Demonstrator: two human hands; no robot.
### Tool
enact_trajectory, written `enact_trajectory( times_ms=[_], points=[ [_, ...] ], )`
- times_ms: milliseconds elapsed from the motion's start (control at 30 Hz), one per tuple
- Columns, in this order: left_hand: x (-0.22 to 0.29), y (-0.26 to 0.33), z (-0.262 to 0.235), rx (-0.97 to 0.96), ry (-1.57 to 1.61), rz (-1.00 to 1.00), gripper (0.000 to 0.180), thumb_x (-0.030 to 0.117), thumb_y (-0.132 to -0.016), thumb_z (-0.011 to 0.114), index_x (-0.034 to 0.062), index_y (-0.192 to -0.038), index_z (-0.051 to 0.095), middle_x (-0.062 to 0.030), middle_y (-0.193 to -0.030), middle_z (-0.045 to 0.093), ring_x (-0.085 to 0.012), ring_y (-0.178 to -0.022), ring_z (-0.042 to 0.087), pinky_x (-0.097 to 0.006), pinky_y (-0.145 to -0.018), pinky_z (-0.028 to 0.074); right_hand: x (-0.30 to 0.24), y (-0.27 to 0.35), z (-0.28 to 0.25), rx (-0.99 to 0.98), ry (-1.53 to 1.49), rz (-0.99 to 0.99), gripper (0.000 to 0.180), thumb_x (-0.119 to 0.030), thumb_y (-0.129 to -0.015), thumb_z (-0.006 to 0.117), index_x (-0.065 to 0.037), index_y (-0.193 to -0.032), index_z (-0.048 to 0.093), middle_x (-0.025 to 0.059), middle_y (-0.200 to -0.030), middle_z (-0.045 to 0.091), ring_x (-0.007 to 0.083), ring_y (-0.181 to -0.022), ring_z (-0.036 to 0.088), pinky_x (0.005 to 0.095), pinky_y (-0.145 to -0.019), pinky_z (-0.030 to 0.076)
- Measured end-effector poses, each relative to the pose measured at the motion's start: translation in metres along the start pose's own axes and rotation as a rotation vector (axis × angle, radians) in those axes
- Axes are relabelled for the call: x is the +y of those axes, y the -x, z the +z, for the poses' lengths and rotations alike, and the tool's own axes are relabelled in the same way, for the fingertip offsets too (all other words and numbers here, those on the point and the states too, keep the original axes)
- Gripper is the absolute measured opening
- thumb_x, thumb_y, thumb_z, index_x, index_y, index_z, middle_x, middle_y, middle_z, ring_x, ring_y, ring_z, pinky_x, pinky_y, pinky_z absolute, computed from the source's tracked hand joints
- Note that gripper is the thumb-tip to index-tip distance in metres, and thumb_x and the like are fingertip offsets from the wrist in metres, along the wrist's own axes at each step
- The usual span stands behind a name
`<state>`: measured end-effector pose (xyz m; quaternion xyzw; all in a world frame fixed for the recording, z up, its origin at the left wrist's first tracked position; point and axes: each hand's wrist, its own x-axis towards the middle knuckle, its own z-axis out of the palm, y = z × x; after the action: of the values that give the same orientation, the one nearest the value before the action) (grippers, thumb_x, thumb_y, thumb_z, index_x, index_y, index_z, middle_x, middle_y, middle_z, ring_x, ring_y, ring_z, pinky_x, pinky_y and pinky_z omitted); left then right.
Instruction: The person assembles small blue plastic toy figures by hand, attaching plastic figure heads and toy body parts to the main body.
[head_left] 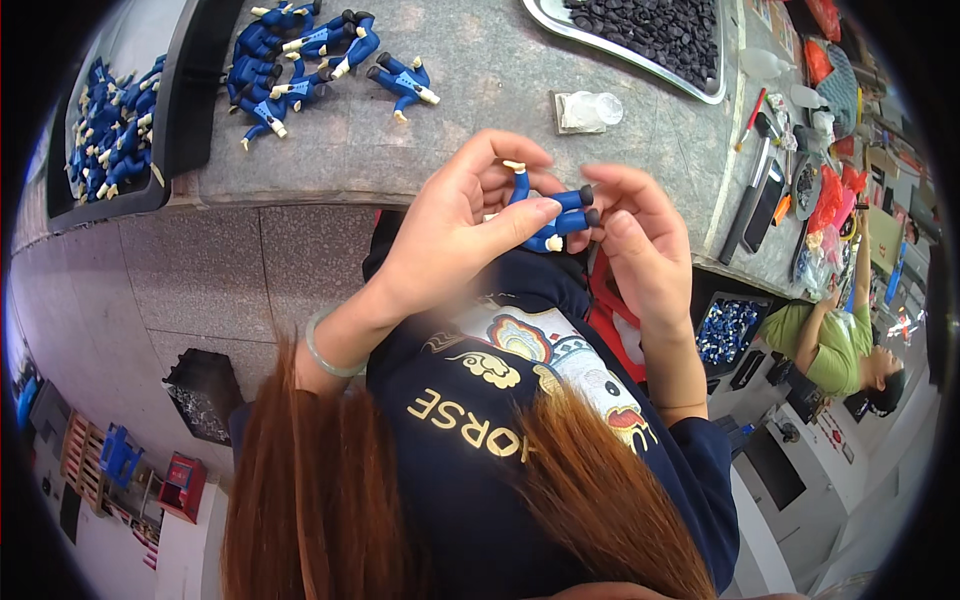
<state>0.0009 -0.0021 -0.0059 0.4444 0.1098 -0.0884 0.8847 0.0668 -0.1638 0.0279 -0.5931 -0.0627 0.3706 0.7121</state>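
Note:
My left hand (465,205) is closed on a small toy figure (572,221) in a blue suit, just off the table's near edge. The thumb presses across its body, and its black shoes point right. One arm with a pale hand sticks up between my fingers; no head shows on it. My right hand (645,235) curves round the shoe end, thumb and forefinger apart. Whether its other fingers touch the feet is hard to see. More blue figures (300,60) lie in a loose group on the table, and one figure (403,85) lies apart from them.
A black tray (190,110) of blue figures stands at the left. At the back, a metal tray (712,92) holds small dark pieces. A clear cup (607,108) sits near a pale block. Brush, phone (765,205) and bags crowd the right, where a person in green (835,350) works.

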Motion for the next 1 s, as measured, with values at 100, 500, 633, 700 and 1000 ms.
enact_trajectory(
  times_ms=[100,500,633,700,1000],
  points=[
    [0.01,0.0,-0.005,-0.059,-0.323,0.067,0.04,0.002,-0.076,0.053,0.001,-0.114,0.039,-0.0095,-0.103,0.048,-0.0099,-0.086,0.05,-0.022,-0.074,0.04,0.002,-0.003,-0.005,-0.094,0.056,0.081,0.021,-0.006,-0.079,0.053,0.002,-0.098,0.048,0.0083,-0.086,0.056,0.0112,-0.075,0.054,0.0228,-0.069,0.043],
    [-0.004,-0.002,-0.002,0.007,-0.833,0.489,0.091,0.013,-0.053,0.078,0.0024,-0.126,0.025,-0.0157,-0.116,0.043,-0.0231,-0.102,0.047,-0.032,-0.086,0.038,0.008,-0.002,0.019,0.053,-0.463,0.359,0.011,-0.007,-0.08,0.052,-0.002,-0.088,0.045,0.0111,-0.082,0.058,0.0189,-0.076,0.059,0.0266,-0.069,0.046],
    [-0.005,-0.005,-0.002,0.021,-0.76,0.563,0.084,0.013,-0.057,0.074,0.003,-0.126,0.027,-0.0146,-0.116,0.044,-0.0244,-0.101,0.047,-0.033,-0.085,0.036,0.007,-0.003,0.022,0.065,-0.382,0.263,0.026,-0.004,-0.078,0.052,-0.002,-0.101,0.04,0.0104,-0.08,0.057,0.0168,-0.072,0.058,0.0258,-0.068,0.045],
    [-0.006,-0.005,-0.003,0.004,-0.726,0.566,0.079,0.015,-0.059,0.072,0.0039,-0.125,0.03,-0.0123,-0.117,0.044,-0.0259,-0.1,0.046,-0.034,-0.086,0.032,0.005,-0.004,0.023,0.07,-0.348,0.249,0.032,-0.002,-0.077,0.053,-0.001,-0.105,0.037,0.0101,-0.079,0.057,0.016,-0.071,0.058,0.0251,-0.067,0.045],
    [-0.002,-0.005,-0.007,-0.094,-0.774,0.527,0.075,0.014,-0.059,0.07,0.0055,-0.123,0.032,-0.0079,-0.115,0.046,-0.0248,-0.103,0.044,-0.035,-0.089,0.029,0.007,-0.005,0.014,-0.077,-0.292,0.267,0.034,-0.004,-0.077,0.055,0.0,-0.108,0.043,0.006,-0.083,0.056,0.0103,-0.075,0.054,0.0218,-0.067,0.044]
  ],
)
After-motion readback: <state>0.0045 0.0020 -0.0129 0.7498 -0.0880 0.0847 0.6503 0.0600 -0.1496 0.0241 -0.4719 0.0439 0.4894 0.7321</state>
